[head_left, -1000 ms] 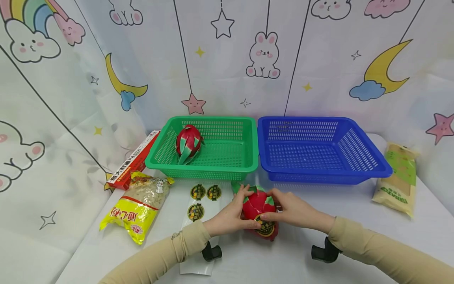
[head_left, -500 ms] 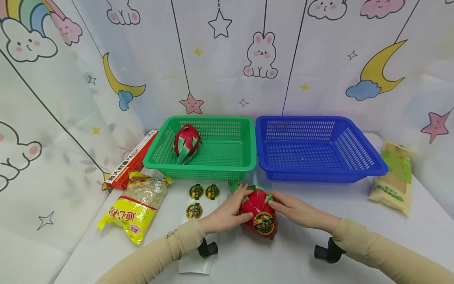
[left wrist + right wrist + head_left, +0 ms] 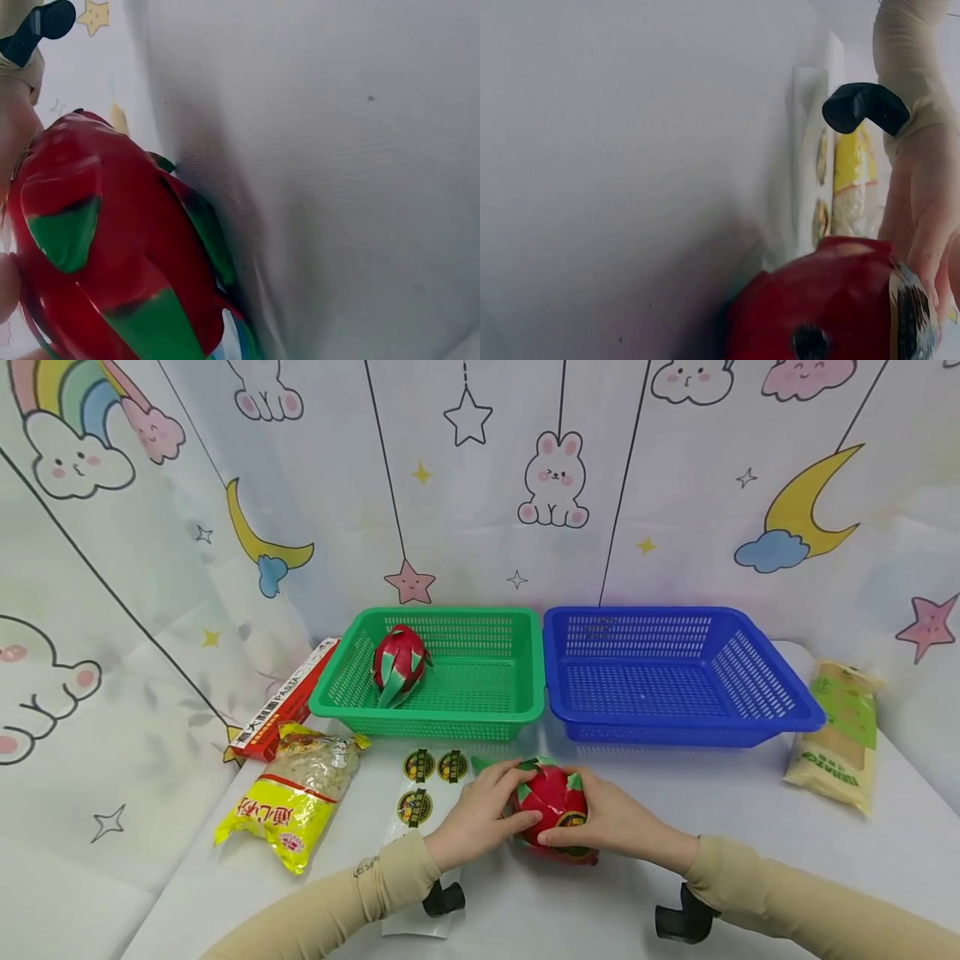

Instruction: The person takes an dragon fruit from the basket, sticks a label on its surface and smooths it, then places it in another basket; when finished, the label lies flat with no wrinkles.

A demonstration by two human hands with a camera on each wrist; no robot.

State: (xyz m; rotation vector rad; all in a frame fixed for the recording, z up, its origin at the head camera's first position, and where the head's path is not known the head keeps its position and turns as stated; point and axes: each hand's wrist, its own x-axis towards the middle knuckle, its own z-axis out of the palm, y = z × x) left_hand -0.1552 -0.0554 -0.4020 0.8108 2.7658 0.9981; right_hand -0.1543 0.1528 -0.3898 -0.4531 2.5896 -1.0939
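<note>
A red dragon fruit (image 3: 551,797) with green scales lies on the white table, held from both sides. My left hand (image 3: 474,817) grips its left side, thumb across the front and fingers over the top. From the right, my right hand (image 3: 626,822) wraps it, with the thumb over a round black-and-gold sticker (image 3: 576,820) on the fruit. That sticker (image 3: 911,315) shows shiny near the other hand in the right wrist view. In the left wrist view the dragon fruit (image 3: 127,225) fills the lower left. Left of the hands lies a sticker sheet (image 3: 416,927) with several matching round stickers.
Behind stand a green basket (image 3: 427,716) holding another dragon fruit (image 3: 400,660), and a blue basket (image 3: 697,724). A yellow bag of pasta (image 3: 300,793) and a red pasta box (image 3: 285,700) lie left. A green-and-beige packet (image 3: 836,743) lies at the right.
My right hand first drew back from the sticker, baring it, then came round the fruit again with its thumb over it. The fruit has turned slightly; the left hand stays on it.
</note>
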